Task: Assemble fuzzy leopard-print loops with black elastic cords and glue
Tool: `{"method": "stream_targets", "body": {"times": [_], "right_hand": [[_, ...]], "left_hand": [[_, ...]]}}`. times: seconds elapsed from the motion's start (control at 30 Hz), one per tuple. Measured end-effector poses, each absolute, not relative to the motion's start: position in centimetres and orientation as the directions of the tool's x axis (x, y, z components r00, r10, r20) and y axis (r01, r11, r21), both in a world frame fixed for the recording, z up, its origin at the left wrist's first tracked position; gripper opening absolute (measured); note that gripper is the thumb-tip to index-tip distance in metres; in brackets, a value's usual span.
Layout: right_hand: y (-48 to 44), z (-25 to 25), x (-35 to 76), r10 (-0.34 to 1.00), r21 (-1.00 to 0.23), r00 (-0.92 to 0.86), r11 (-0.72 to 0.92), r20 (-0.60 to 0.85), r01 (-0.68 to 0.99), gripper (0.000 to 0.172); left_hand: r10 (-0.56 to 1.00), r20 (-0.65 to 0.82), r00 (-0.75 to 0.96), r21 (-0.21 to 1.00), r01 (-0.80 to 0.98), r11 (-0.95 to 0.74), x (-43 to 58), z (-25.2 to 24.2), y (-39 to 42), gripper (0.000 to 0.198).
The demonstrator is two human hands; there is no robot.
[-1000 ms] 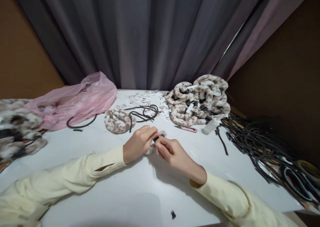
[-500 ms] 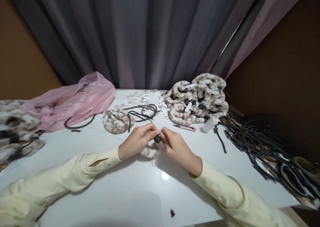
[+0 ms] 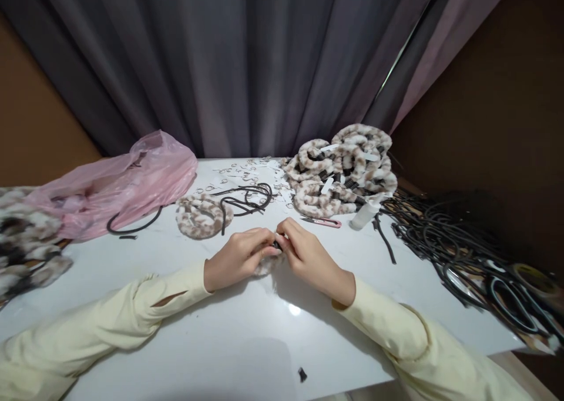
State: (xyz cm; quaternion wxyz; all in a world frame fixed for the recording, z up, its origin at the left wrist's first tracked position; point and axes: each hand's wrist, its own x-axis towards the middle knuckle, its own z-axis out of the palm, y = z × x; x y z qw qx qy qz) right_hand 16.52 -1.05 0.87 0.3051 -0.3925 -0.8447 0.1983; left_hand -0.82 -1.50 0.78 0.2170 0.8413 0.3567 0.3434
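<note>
My left hand [image 3: 238, 257] and my right hand [image 3: 308, 257] meet at the middle of the white table [image 3: 247, 336], fingertips pinched together. Between them they hold a furry leopard-print hair band [image 3: 268, 264] with a small dark end piece showing at the fingertips; most of the band is hidden under the hands. Both arms wear pale yellow sleeves. A finished furry band [image 3: 200, 216] lies just beyond my left hand, beside bare black bands [image 3: 247, 198].
A heap of furry bands [image 3: 341, 169] sits at the back right, with a pink cutter [image 3: 324, 221] and a white bottle [image 3: 363, 216] before it. A pink plastic bag [image 3: 118, 180] lies back left. Black bands and scissors [image 3: 506, 295] crowd the right edge. Small metal rings [image 3: 238, 170] scatter near the curtain.
Both hands have drawn closer together and slightly left, closing over the furry band so that less of it shows. The view has shifted a little.
</note>
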Motion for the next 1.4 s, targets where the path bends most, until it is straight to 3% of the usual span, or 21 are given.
{"method": "stream_targets", "body": {"times": [0.13, 0.2, 0.3, 0.37, 0.43, 0.63, 0.77, 0.87, 0.97, 1.1, 1.23, 1.3, 1.4], "right_hand": [[-1.0, 1.3, 16.6, 0.786, -0.630, -0.552, 0.583, 0.278, 0.512, 0.010], [-0.9, 1.7, 16.8, 0.777, -0.681, -0.593, 0.554, 0.214, 0.479, 0.011], [-0.5, 2.4, 17.2, 0.763, -0.776, -0.638, 0.463, 0.104, 0.428, 0.012], [-0.3, 2.5, 17.3, 0.751, -0.836, -0.658, 0.391, 0.048, 0.385, 0.012], [-0.3, 2.6, 17.5, 0.735, -0.887, -0.678, 0.312, -0.001, 0.339, 0.012], [0.0, 2.2, 17.7, 0.638, -0.963, -0.736, -0.032, -0.226, 0.268, 0.023], [0.6, 1.9, 18.0, 0.499, -0.954, -0.813, -0.147, -0.300, 0.262, 0.037], [0.9, 1.6, 18.0, 0.388, -0.936, -0.855, -0.221, -0.344, 0.275, 0.040], [1.0, 1.6, 18.0, 0.329, -0.918, -0.872, -0.290, -0.362, 0.271, 0.040], [0.9, 1.7, 18.0, 0.372, -0.929, -0.869, -0.295, -0.326, 0.222, 0.039], [0.5, 1.7, 18.0, 0.536, -0.958, -0.796, -0.209, -0.281, 0.197, 0.037], [0.2, 1.5, 17.8, 0.631, -0.966, -0.733, -0.142, -0.256, 0.216, 0.034], [-0.4, 1.3, 17.5, 0.750, -0.965, -0.643, 0.023, -0.156, 0.262, 0.025]], "left_hand": [[0.587, 0.542, 0.601, 0.438, 0.394, -0.808, -1.0, 0.1, -1.4, 0.015], [0.462, 0.605, 0.648, 0.285, 0.366, -0.886, -1.1, -0.1, -1.2, 0.017], [0.188, 0.625, 0.758, -0.107, 0.322, -0.941, -1.2, -0.1, -0.9, 0.017], [-0.001, 0.573, 0.819, -0.373, 0.260, -0.891, -1.3, -0.1, -0.8, 0.016], [-0.127, 0.520, 0.845, -0.530, 0.202, -0.824, -1.4, 0.0, -0.8, 0.013], [-0.281, 0.448, 0.848, -0.666, 0.107, -0.738, -1.5, 0.6, -0.9, 0.009], [-0.413, 0.338, 0.846, -0.724, -0.047, -0.688, -1.6, 1.1, -0.3, 0.017], [-0.486, 0.210, 0.848, -0.670, -0.237, -0.703, -1.6, 1.6, 0.3, 0.023], [-0.425, 0.138, 0.894, -0.487, -0.313, -0.815, -1.6, 2.5, 0.7, 0.025], [-0.251, 0.086, 0.964, -0.275, -0.219, -0.936, -1.7, 3.4, 0.8, 0.027], [-0.123, 0.190, 0.974, -0.246, -0.074, -0.966, -2.2, 2.6, 0.3, 0.024], [0.057, 0.317, 0.947, -0.138, 0.105, -0.985, -2.5, 1.7, -0.5, 0.022], [0.512, 0.371, 0.775, 0.274, 0.435, -0.858, -2.6, 0.9, -2.0, 0.020]]}}
